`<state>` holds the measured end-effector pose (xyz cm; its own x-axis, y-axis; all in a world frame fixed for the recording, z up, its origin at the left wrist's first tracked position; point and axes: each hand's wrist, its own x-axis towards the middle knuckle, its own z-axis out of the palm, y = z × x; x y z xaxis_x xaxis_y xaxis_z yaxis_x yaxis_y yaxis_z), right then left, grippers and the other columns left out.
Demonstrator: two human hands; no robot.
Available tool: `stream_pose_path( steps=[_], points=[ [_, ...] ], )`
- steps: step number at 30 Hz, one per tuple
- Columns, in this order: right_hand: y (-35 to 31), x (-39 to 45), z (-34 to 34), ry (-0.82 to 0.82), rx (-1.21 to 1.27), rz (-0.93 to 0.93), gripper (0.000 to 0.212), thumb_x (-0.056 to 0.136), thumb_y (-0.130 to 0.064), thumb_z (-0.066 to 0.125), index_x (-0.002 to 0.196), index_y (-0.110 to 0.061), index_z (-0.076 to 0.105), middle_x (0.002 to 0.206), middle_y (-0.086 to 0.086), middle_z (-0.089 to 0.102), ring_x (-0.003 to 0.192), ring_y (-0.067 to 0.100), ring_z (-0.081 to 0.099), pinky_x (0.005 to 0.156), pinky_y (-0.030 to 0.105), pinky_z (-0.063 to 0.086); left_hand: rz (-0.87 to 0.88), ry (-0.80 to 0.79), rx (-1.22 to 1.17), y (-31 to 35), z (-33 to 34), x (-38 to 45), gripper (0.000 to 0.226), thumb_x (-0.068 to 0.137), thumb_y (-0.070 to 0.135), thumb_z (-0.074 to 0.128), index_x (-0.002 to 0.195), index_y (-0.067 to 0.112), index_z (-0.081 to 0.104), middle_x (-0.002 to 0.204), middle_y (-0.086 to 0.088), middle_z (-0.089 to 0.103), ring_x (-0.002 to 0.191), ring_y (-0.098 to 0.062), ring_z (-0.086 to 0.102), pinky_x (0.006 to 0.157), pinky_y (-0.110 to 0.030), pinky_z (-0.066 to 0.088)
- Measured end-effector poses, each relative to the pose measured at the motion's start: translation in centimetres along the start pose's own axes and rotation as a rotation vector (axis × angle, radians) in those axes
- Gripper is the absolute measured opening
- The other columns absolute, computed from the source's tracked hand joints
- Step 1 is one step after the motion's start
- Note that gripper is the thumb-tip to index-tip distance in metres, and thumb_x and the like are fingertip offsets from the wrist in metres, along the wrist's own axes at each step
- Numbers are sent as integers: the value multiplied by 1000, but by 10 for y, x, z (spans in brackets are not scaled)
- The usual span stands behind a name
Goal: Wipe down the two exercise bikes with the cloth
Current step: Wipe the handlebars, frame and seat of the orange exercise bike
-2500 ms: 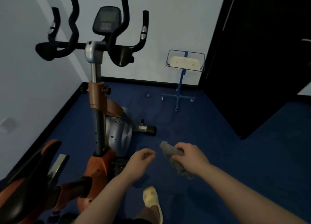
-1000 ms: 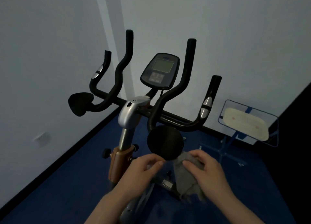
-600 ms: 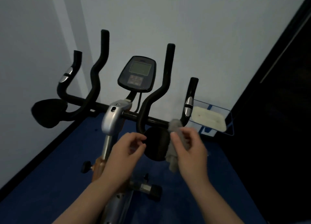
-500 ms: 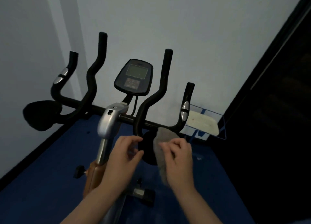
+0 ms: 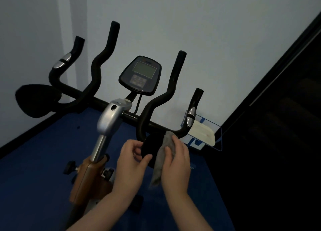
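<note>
An exercise bike (image 5: 112,116) with black handlebars, a grey console (image 5: 140,74) and a silver-and-orange post fills the middle of the head view. My right hand (image 5: 177,163) holds a grey cloth (image 5: 163,158) against the round black elbow pad (image 5: 149,147) on the right of the handlebar. The cloth's lower end hangs below the pad. My left hand (image 5: 132,159) is just left of that pad with its fingers curled and the thumb at the pad's lower edge; whether it touches the pad I cannot tell. Only one bike is in view.
Another black elbow pad (image 5: 36,100) juts out at the left. A small blue stand with a pale tray (image 5: 203,133) sits on the blue floor behind the right handlebar. White walls close in behind and to the left. Something dark and tall (image 5: 271,126) lines the right.
My view rose from the floor and bike base to the handlebars. Both hands rose to the right elbow pad, and my right hand brought the cloth onto it.
</note>
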<state>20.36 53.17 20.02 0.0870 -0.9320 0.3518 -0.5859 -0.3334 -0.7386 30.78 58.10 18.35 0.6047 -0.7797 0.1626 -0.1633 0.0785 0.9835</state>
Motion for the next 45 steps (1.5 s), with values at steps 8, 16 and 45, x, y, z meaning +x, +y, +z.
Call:
stream_pose_path(
  steps=[8,16,45],
  points=[
    [1,2,-11,6,67,-29,38,99,-25,54,137,-26,55,133,-11,58,119,0,54,101,21,46,17,45,-9,-3,1,1,45,77,3,78,84,41,55,86,2,57,73,-7,57,67,-18,48],
    [9,45,-20,-257,251,-4,32,99,-26,55,130,-32,61,117,-21,64,107,-12,57,90,7,45,-10,160,-19,-3,11,-3,37,74,-1,79,85,30,61,83,-1,58,68,-7,55,65,-16,46],
    [-9,125,-6,-999,18,-897,33,98,-24,55,122,-46,60,110,-16,60,104,-3,54,89,13,42,-266,457,-58,12,36,-20,19,76,9,80,80,20,65,71,6,67,63,-2,60,62,-20,51]
  ],
)
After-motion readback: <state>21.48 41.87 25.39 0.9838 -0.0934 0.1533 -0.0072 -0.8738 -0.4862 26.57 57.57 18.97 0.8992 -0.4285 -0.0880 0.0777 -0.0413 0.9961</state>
